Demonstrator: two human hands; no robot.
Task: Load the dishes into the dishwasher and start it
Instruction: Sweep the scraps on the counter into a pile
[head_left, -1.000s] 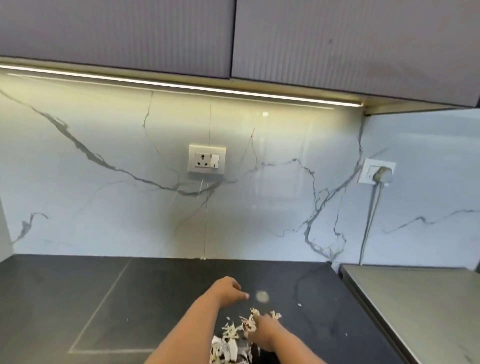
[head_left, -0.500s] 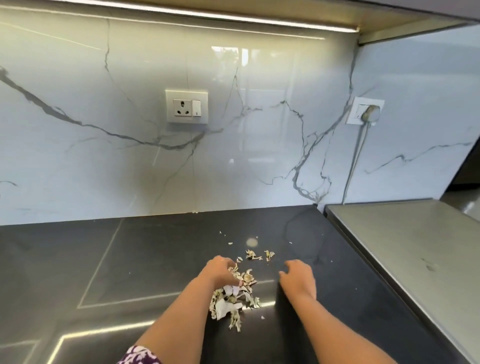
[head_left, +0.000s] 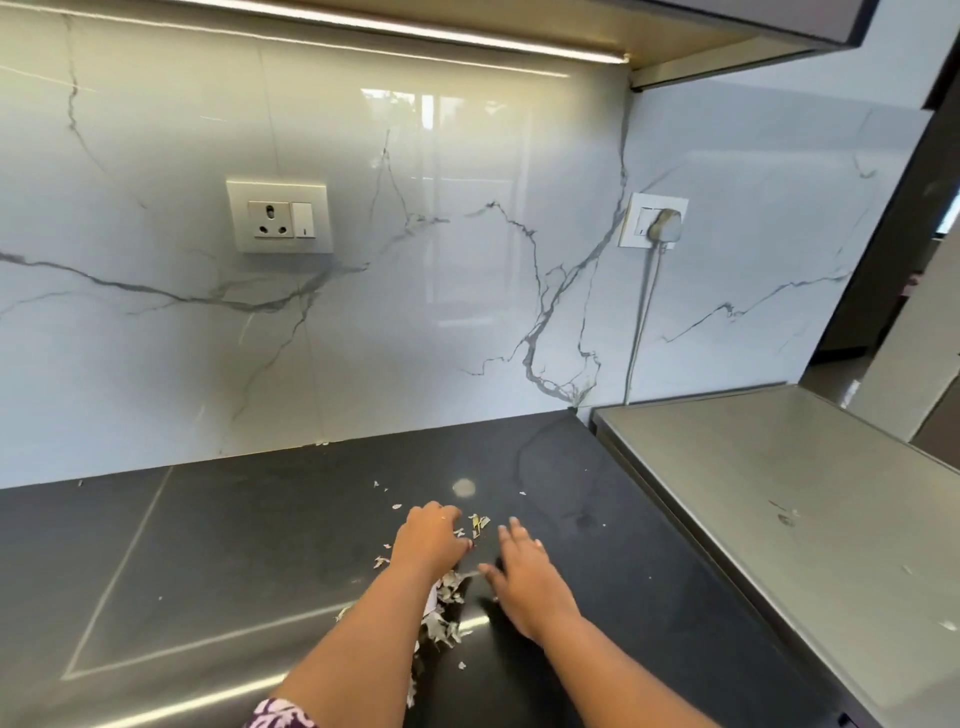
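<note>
No dishes or dishwasher door show in the head view. A pile of pale, dry peel scraps (head_left: 445, 605) lies on the black countertop (head_left: 218, 561). My left hand (head_left: 428, 540) sits knuckles-up at the far end of the pile, fingers curled down onto the scraps; whether it grips any is hidden. Just right of the pile, my right hand (head_left: 522, 577) lies flat on the counter with its fingers spread and straight, thumb pointing towards the scraps. A few loose flakes (head_left: 479, 522) lie between the two hands.
A steel appliance top (head_left: 789, 499) stands raised at the right, against the counter edge. The marble backsplash holds a wall socket (head_left: 280, 215) and a plugged-in socket (head_left: 655, 221) with a cord running down. Upper cabinets hang overhead.
The view has tilted down and right. Both hands moved farther out over the scraps; my right hand went from a loose curl to flat, spread fingers on the counter.
</note>
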